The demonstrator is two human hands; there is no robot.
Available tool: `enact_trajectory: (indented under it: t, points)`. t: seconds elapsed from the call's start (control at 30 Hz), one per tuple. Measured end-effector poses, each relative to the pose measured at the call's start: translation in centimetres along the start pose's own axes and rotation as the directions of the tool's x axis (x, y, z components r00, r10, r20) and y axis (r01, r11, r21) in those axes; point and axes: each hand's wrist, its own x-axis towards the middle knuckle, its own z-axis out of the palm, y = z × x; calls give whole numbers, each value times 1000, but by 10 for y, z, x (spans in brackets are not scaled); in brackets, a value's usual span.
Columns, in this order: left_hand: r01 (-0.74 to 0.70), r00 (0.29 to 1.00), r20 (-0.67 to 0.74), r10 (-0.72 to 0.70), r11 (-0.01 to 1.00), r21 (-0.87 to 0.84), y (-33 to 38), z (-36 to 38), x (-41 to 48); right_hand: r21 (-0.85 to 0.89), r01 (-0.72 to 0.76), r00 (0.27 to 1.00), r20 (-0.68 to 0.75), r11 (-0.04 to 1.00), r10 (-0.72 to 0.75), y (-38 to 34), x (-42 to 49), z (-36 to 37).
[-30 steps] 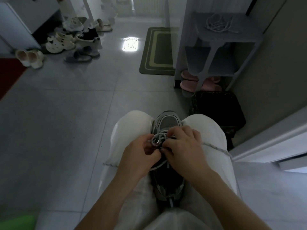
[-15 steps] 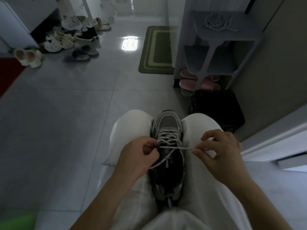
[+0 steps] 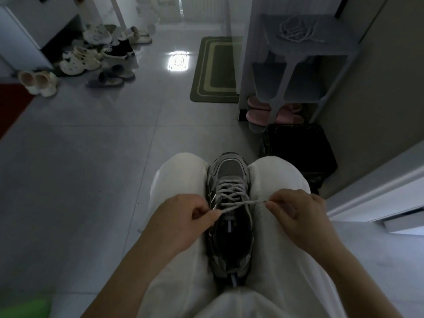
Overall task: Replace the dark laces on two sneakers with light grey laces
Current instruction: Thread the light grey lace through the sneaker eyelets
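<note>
grey-and-silver mesh sneaker (image 3: 229, 171) sits wedged between the person's knees in white trousers (image 3: 179, 180), toe pointing away. a light grey speckled lace (image 3: 230, 191) crisscrosses its upper eyelets. the left hand (image 3: 181, 216) pinches one lace end between thumb and curled fingers, just beside the sneaker's left edge. the right hand (image 3: 298, 212) pinches the other end over the right knee, and the lace runs taut across the tongue between them. a loose coil of pale cord (image 3: 296, 31) lies on top of a grey plastic shelf unit (image 3: 339, 49). pink slippers (image 3: 259, 115) sit at its base, near a green doormat (image 3: 215, 70).
</note>
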Motion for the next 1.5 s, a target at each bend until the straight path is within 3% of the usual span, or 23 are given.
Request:
enact_trajectory:
  t: [0.1, 0.17, 0.27, 0.33, 0.47, 0.57, 0.63, 0.7, 0.77, 0.93, 1.0, 1.1, 1.2, 1.27, 1.3, 1.33, 1.4, 1.43, 1.5]
  points:
    - [-103, 984, -157, 83, 987, -123, 2, -5, 2, 61, 27, 998, -62, 998, -24, 1, 2, -1]
    - [-84, 975, -214, 63, 992, -94, -6, -4, 7, 78, 10, 991, -131, 997, 0, 6, 4, -5]
    - [25, 995, -96, -22, 999, 32, -26, 0, 10, 111, -94, 983, -148, 989, 110, 11, 6, -18]
    - [45, 995, -95, -41, 998, 40, -34, 5, 10, 250, -168, 980, -60, 953, 189, 5, 7, -28]
    - [-146, 921, -368, 126, 989, -27, -3, 11, 13, 577, -210, 966, -5, 789, 260, -18, 15, -34]
    - [-231, 966, -181, 186, 933, -276, 39, 25, 8, 807, -195, 969, 73, 557, 234, -38, 22, -29]
    - [-177, 981, 5, 192, 915, -363, 60, 38, 6, 837, -196, 976, 114, 511, 187, -52, 23, -31]
    - [-16, 974, 175, 146, 808, -588, 75, 47, 8, 812, -196, 975, 104, 550, 194, -58, 23, -33]
    - [126, 960, 259, 110, 655, -745, 82, 48, 9, 772, -193, 972, 66, 605, 226, -58, 22, -34]
    - [90, 963, 237, 129, 673, -734, 78, 43, 6, 762, -202, 963, 42, 615, 265, -54, 25, -34]
    - [100, 979, 187, 84, 600, -794, 71, 35, 11, 707, -159, 976, 8, 689, 216, -48, 23, -34]
    - [117, 992, 123, -13, 422, -899, 64, 20, 25, 552, -203, 965, 251, 809, 71, -38, 11, -29]
    - [90, 996, 83, -35, 368, -925, 64, 9, 36, 483, -195, 904, 426, 853, -34, -32, -2, -26]
    - [81, 996, 64, -54, 392, -917, 63, 3, 41, 463, -150, 916, 398, 873, -54, -30, -5, -28]
    - [86, 995, 60, -73, 438, -895, 59, 4, 44, 477, -150, 924, 380, 866, -50, -30, -4, -29]
    - [89, 995, 48, -89, 551, -830, 56, 4, 45, 518, -175, 933, 358, 837, -27, -30, -4, -29]
    - [67, 996, -5, -84, 833, -549, 48, 7, 43, 658, -264, 950, 302, 705, 74, -28, -2, -29]
    - [65, 998, 22, -61, 912, -406, 46, 8, 39, 706, -303, 949, 288, 640, 132, -27, -1, -27]
    - [82, 979, 198, -41, 975, -204, 44, 14, 26, 719, -340, 940, 259, 606, 220, -24, -1, -21]
